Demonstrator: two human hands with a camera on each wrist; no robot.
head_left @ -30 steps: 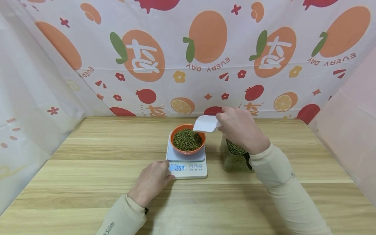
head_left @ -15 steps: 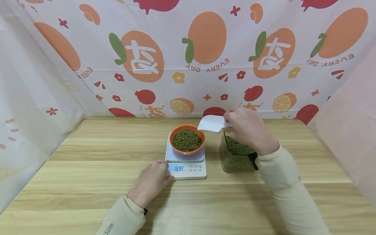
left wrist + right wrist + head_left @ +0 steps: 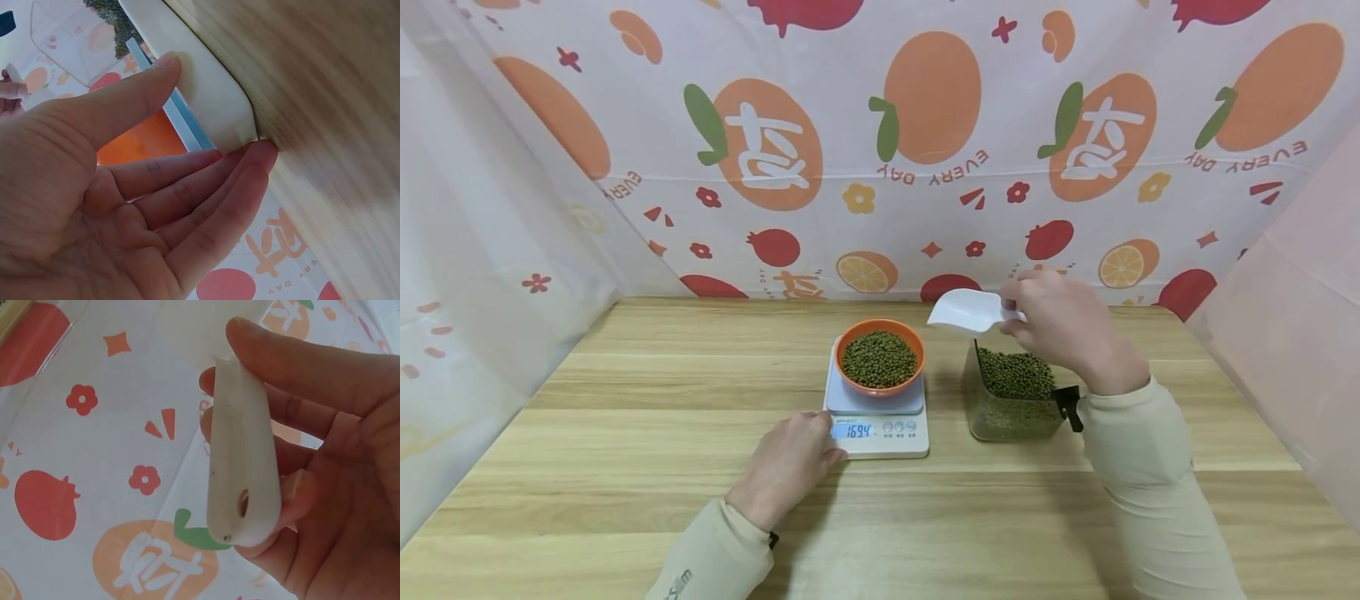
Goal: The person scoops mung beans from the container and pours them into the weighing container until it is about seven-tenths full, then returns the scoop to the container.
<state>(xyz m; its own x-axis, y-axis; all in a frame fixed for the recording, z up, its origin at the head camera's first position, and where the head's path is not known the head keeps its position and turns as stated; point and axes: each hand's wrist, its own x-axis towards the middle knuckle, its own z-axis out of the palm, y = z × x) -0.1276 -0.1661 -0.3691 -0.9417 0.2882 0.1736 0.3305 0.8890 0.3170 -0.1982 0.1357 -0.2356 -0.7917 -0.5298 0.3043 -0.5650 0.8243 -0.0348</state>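
Observation:
A white digital kitchen scale [image 3: 891, 446] on the wooden table reads 169.4. On its platform stands an orange bowl [image 3: 917, 335] of small green mung beans [image 3: 878, 360]. My left hand [image 3: 786, 462] holds the scale's front left corner, thumb at the front and fingers along the side, as the left wrist view also shows. Raised behind a clear container [image 3: 1015, 419] of mung beans, my right hand [image 3: 1063, 325] grips a white scoop [image 3: 966, 311] by its handle [image 3: 244, 456]. The scoop's blade points left, and no beans show in it.
A printed fruit curtain [image 3: 925, 225] hangs behind the table [image 3: 662, 417], with plain sheets at both sides. The container stands just right of the scale, with a gap between them. A black wrist device [image 3: 1070, 406] hangs by the right sleeve.
My right hand has moved right with the scoop, from the bowl's rim to above the container's back edge, uncovering more of the container. My left hand, the bowl and the 169.4 reading stay the same.

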